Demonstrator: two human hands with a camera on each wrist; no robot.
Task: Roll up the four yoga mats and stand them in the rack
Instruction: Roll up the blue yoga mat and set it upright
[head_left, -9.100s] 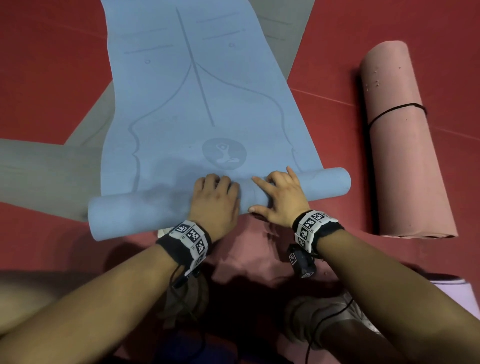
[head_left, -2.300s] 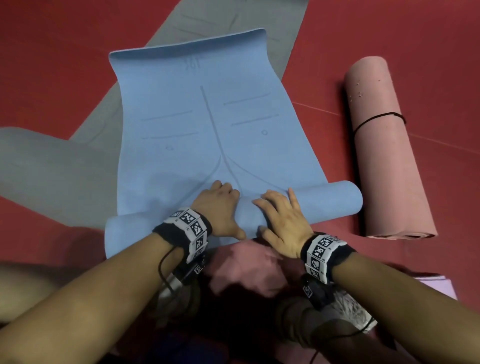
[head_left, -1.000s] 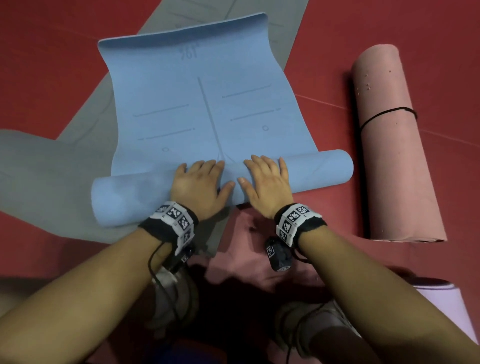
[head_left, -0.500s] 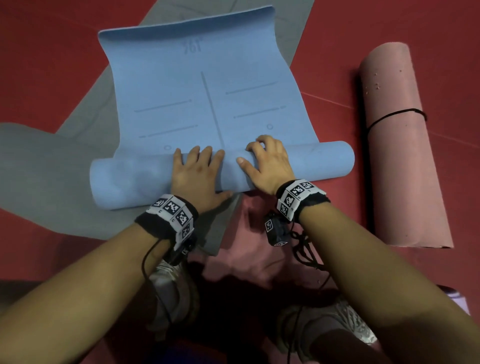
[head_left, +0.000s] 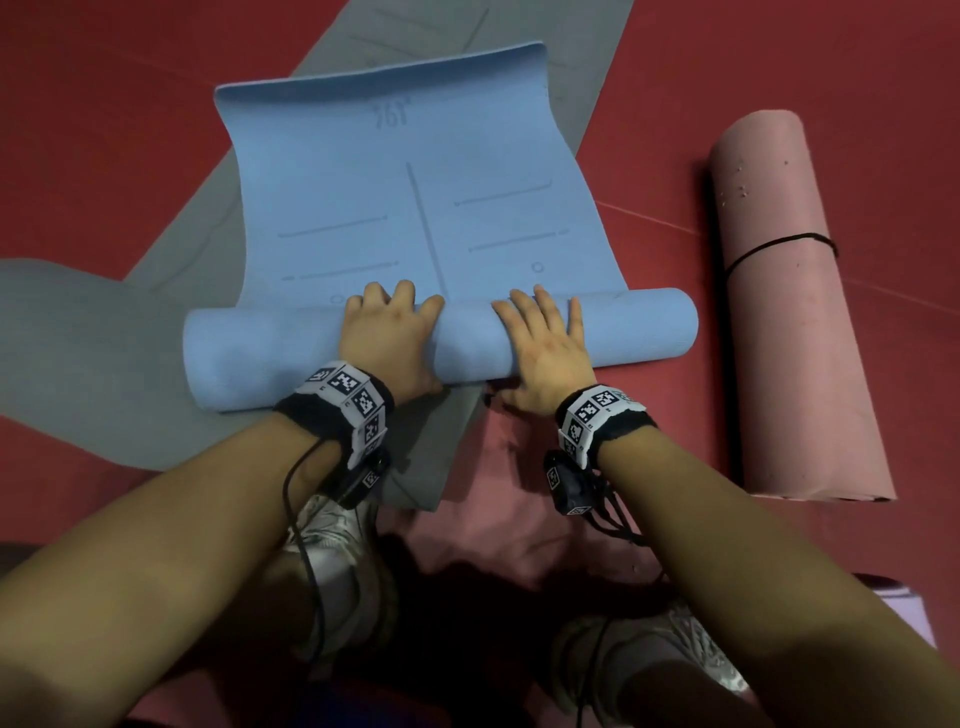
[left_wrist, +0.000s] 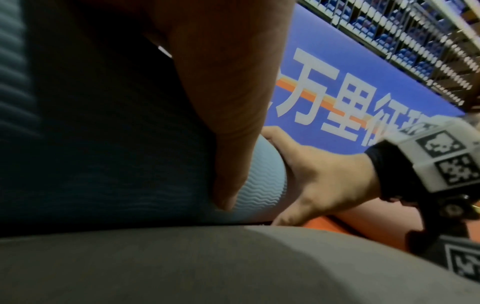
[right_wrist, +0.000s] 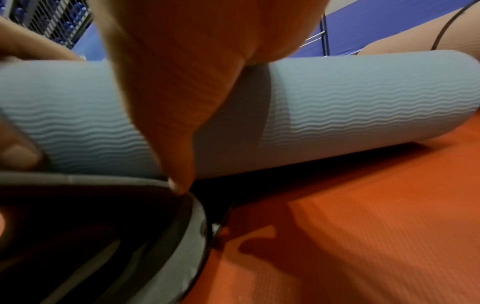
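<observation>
since half a second ago my right hand (head_left: 545, 353) has flattened on the blue mat (head_left: 415, 208), fingers spread beside my left hand (head_left: 389, 338), also spread. both press the roll's middle, lying across the grey mat (head_left: 78, 338) on the red floor (head_left: 104, 130). pink rolled mat (head_left: 789, 312) lies right.

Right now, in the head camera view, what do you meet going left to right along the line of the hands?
grey mat → left hand → right hand → rolled pink mat
</observation>
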